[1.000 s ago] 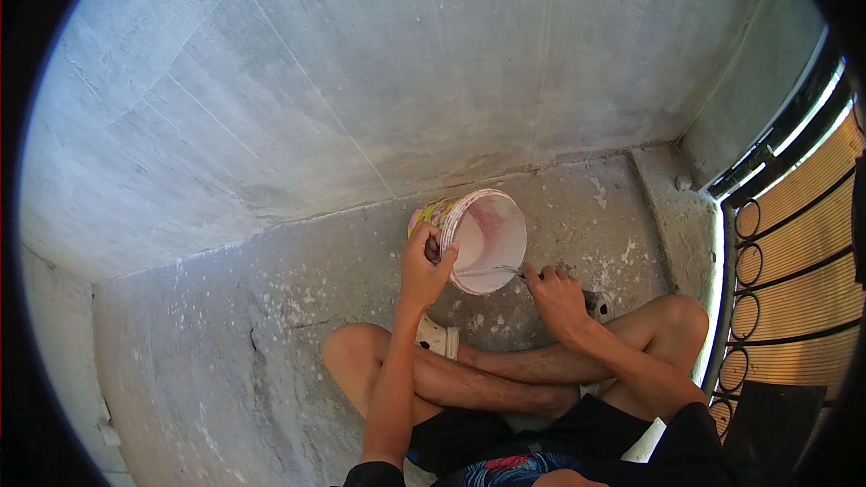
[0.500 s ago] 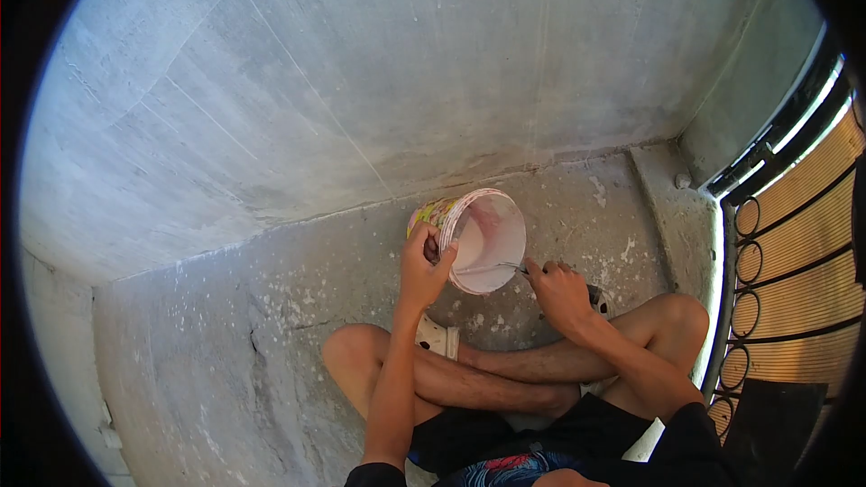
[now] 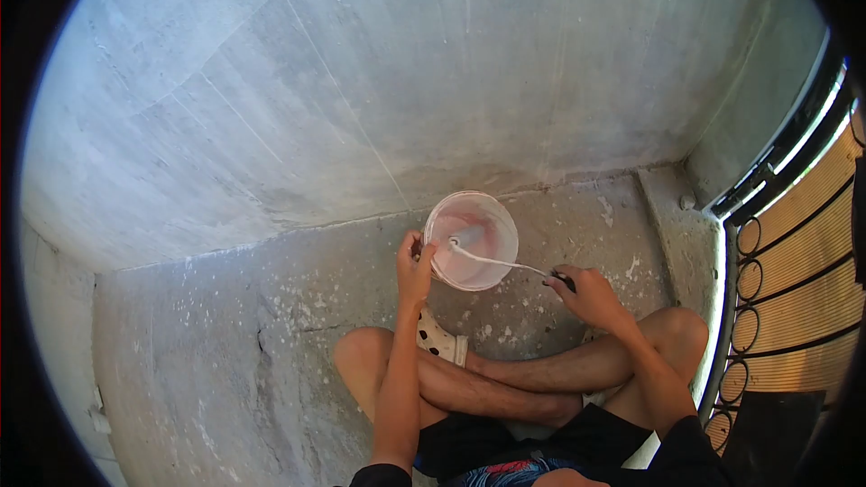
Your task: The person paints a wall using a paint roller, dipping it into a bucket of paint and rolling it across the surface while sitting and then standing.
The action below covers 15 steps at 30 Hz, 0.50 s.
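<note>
A round bucket [image 3: 507, 252] stands on the floor in front of my crossed legs, its inside smeared white and pink. My left hand [image 3: 416, 269] is closed on its left rim, thumb over the edge. In my right hand [image 3: 585, 294], fingers wrapped round the black handle, is a small paint roller [image 3: 505, 262]. Its bent wire is coated white and reaches over the bucket's right rim. The roller end lies inside the bucket, pale against the whitish paint.
A bare grey wall [image 3: 451, 81] rises just behind the bucket. White splashes mark the concrete floor [image 3: 207, 334]. To the right are a low ledge [image 3: 667, 216] and a metal gate [image 3: 785, 307] with ring ornaments. A cream clog [image 3: 437, 339] is below the bucket.
My right hand has moved right and slightly down, and the roller's white-coated wire now shows. The bucket is tilted less to the right, its mouth facing up more. My left hand still holds the rim.
</note>
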### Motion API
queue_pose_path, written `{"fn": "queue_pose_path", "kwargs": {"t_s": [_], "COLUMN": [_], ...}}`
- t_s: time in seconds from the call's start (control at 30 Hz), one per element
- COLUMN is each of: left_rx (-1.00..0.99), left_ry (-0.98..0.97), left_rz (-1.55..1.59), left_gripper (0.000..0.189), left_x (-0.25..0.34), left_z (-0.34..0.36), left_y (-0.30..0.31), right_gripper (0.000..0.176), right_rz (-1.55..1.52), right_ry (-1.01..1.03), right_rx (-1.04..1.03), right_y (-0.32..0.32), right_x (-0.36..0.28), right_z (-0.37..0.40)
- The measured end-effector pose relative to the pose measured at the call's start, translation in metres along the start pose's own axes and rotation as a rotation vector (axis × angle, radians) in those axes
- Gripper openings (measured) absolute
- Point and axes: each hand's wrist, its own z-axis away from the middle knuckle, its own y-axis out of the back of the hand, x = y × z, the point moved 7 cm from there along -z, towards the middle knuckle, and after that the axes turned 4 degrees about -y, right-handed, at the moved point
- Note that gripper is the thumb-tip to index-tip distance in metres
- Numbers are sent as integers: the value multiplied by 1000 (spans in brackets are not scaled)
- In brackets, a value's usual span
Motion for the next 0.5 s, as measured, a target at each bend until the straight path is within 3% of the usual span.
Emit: {"fn": "queue_pose_path", "kwargs": {"t_s": [0.17, 0.23, 0.33, 0.5], "left_rx": [81, 92, 145, 245], "left_ry": [112, 134, 175, 261], "left_rz": [85, 104, 169, 208], "left_gripper": [19, 19, 18, 16], "left_x": [-8, -9, -21, -26], "left_z": [2, 5, 5, 14], "left_y": [12, 13, 21, 28], "right_gripper": [33, 42, 45, 48], "right_rz": [-229, -458, -644, -541], "right_ry": [-157, -309, -366, -379], "right_rx": [-118, -197, -220, -261], "right_y": [5, 0, -23, -49], "right_x": [17, 21, 32, 46], "right_z": [-2, 1, 5, 8]}}
